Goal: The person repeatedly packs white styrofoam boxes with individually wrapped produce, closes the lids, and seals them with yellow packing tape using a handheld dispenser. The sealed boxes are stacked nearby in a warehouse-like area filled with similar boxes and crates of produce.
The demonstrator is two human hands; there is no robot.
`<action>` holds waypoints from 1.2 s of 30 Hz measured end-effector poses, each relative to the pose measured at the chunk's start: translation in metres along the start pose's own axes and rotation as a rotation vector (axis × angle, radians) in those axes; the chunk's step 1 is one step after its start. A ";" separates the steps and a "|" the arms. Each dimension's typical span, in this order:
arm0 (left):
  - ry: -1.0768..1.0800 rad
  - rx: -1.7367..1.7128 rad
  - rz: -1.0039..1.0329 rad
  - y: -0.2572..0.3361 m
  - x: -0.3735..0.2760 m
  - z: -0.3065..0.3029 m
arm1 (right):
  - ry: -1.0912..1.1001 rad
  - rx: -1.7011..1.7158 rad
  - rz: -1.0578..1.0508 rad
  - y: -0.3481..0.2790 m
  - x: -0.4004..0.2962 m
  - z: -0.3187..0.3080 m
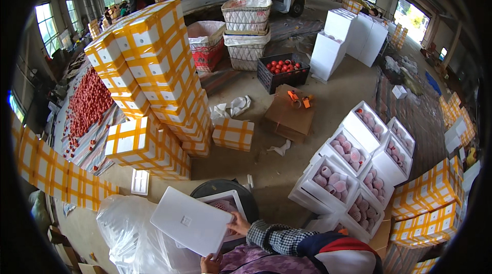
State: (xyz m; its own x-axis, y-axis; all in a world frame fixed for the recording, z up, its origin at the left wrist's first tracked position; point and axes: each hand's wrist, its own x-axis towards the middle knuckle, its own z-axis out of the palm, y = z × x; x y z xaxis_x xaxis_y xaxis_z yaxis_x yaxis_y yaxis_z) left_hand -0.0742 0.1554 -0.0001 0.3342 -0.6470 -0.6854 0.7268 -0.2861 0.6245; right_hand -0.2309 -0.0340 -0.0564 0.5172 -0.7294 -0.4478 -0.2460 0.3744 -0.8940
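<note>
A white foam box lid (192,221) is tilted between my hands. My left hand (210,263) grips its lower edge near the bottom of the view. My right hand (240,224) is at the lid's right corner, its fingers on the edge. Partly under the lid, an open white foam box (239,201) holds fruit in pink foam nets (226,205). That box sits on a dark round surface (251,199). The lid hides much of the box.
Open foam boxes of netted fruit (333,181) are stacked at right. Yellow-taped foam boxes (161,62) stand tall at left, near a clear plastic bag (130,231). Ahead are a cardboard box (286,116) with tape dispensers (306,101) and a black crate (282,78) of red fruit.
</note>
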 end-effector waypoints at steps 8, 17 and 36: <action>-0.344 0.580 -0.265 -0.002 0.021 0.008 | 0.086 -0.106 -0.125 0.009 0.060 -0.038; 0.574 1.211 0.680 0.096 0.035 -0.002 | -0.020 -0.016 0.075 -0.022 0.061 -0.082; 0.324 0.840 0.321 0.238 0.355 -0.186 | 0.630 -0.373 -0.096 -0.168 0.168 0.019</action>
State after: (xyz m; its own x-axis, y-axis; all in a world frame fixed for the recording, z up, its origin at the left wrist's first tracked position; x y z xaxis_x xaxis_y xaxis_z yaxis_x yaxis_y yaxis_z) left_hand 0.3291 -0.0114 -0.1645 0.6842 -0.5919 -0.4261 -0.0545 -0.6241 0.7795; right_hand -0.0876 -0.2085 0.0190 0.0091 -0.9816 -0.1905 -0.5438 0.1550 -0.8248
